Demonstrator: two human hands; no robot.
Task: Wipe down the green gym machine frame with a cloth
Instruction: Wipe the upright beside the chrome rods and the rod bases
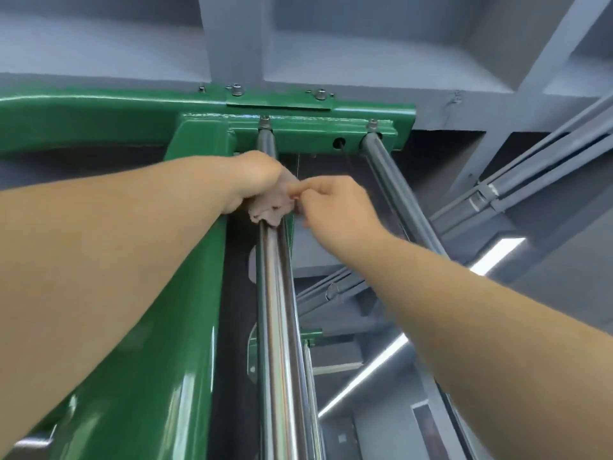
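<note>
Nearest the viewer, both forearms reach upward along the machine. The green upright (185,327) of the frame rises at the left, glossy and streaked with reflections; beside it runs the near chrome guide rod (277,327), with a second guide rod (394,194) well apart to the right.

Higher up, the left hand (255,175) is curled round the cloth (270,209) and presses it against the near rod, just below the green crossbar (298,132). The cloth is a small, pale pink wad, bunched rather than spread. The right hand (335,207) pinches the cloth's right edge between thumb and fingertips — apparently adjusting or re-folding it.

Risks, as a judgement:
- The cloth sits on the chrome rod, not on green paint; the frame itself may go unwiped here.
- A thin cable (345,161) hangs from the hole in the crossbar, close to the right hand; a loose cloth corner could snag on it.
- A two-handed overhead grip is awkward; if either hand slackens, the wad could drop out of reach.

Limits of view: the left fingers are hidden behind the cloth and rod, so contact is inferred. The right hand is motion-blurred. The lower machine is cut off — only grey ceiling beams (232,38) and conduits lie beyond.
</note>
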